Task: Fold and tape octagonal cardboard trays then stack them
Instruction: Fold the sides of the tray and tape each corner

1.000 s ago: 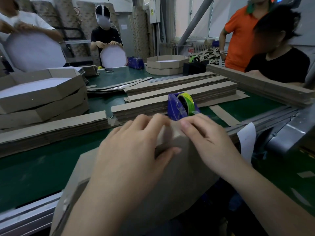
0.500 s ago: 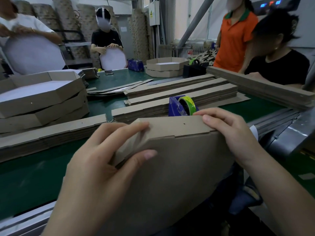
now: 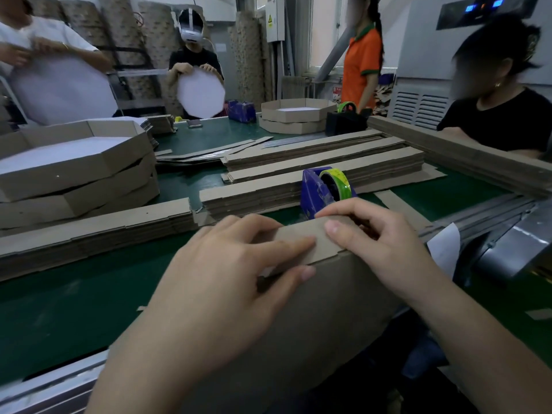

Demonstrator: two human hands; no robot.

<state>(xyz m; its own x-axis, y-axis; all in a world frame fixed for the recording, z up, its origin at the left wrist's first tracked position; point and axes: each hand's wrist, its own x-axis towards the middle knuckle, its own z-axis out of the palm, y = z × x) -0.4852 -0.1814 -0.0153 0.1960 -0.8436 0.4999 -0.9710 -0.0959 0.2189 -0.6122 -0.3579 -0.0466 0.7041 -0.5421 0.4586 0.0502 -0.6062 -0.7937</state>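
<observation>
cardboard tray (image 3: 328, 318) | top flap (image 3: 301, 231) under both hands | left hand (image 3: 227, 282) grips flap | right hand (image 3: 385, 246) pinches flap

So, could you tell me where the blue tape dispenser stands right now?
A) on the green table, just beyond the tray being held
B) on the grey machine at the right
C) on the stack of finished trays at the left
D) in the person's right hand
A: the blue tape dispenser stands on the green table, just behind the cardboard tray that the left hand and right hand hold, beside the cardboard strips.
</observation>
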